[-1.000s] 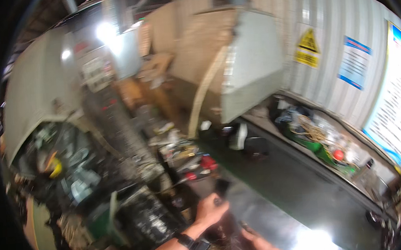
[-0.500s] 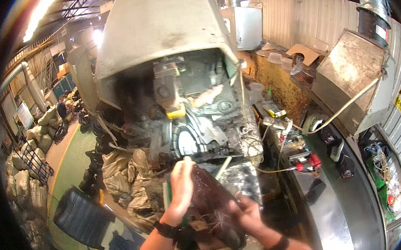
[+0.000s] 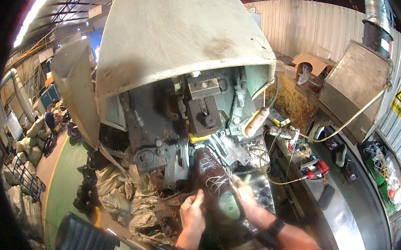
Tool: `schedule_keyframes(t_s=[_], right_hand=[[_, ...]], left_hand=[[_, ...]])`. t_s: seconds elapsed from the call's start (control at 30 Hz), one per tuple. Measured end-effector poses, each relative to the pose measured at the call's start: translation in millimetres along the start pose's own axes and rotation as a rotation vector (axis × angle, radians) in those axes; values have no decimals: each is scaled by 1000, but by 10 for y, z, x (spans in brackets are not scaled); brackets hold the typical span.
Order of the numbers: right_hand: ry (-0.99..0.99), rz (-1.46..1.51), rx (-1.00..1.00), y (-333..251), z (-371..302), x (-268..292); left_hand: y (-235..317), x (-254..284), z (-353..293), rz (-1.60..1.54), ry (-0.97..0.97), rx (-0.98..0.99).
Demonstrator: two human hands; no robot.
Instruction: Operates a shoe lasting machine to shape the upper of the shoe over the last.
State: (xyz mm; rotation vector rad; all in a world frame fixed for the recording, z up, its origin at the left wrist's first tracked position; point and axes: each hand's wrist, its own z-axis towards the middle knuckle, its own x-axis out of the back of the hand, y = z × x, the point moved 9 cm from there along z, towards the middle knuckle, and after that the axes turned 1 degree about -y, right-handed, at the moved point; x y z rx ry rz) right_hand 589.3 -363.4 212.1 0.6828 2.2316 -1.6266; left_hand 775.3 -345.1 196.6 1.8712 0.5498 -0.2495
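A dark brown lace-up shoe [image 3: 208,168], with pale loose laces [image 3: 219,181], points away from me, its front end up against the metal clamps of a machine [image 3: 204,111]. A green insert [image 3: 229,205], like a shoe last, shows in its opening. My left hand [image 3: 193,214] is closed at the shoe's left side, thumb up; its fingertips are partly hidden. Along the other side, my right hand [image 3: 246,200] grips the shoe near the laces, with its fingers partly out of sight. The front end is bright with glare.
A big pale hood [image 3: 180,33] overhangs the machine. A handled lamp-like tool [image 3: 256,122] hangs at its right. Further right are a red tool [image 3: 317,169] on a bench and a conveyor [image 3: 354,198] carrying shoes. Cloth sacks [image 3: 114,186] and a black chair [image 3: 85,240] are at left.
Both hands have carried the shoe forward, so its front end now meets the machine's clamps. My left hand has moved back from the front end to the shoe's side. The view has shifted.
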Motion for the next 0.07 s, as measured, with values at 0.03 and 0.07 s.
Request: schedule_keyframes(t_s=[0.03,0.07], right_hand=[[19,-114,-10,-23,52,-31],[44,-227,-23,-84,63,-83]], left_hand=[[-15,30,137,-31,-20,-47],[-33,43,268,-61,-40,-88]])
